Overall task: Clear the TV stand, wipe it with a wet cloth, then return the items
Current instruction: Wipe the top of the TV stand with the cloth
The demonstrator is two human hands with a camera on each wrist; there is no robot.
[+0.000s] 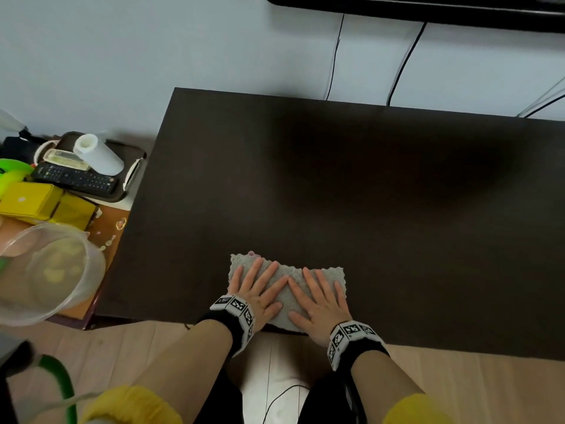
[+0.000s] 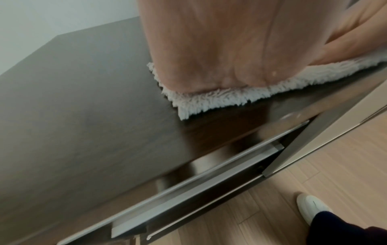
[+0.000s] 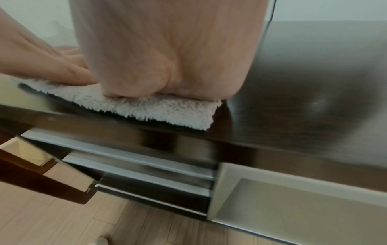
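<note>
A grey fluffy cloth lies flat at the front edge of the dark brown TV stand. Both hands press on it with straight, spread fingers: my left hand on its left half, my right hand on its right half, index fingers nearly touching. In the left wrist view the heel of the left hand bears on the cloth. The right wrist view shows the right palm on the cloth, which reaches the stand's front edge. The stand's top holds nothing else.
Left of the stand, a tray carries a black remote, a white remote and a white roll. Yellow boxes and a clear plastic bowl sit nearer. Cables hang below a TV. Below, the stand's drawers show.
</note>
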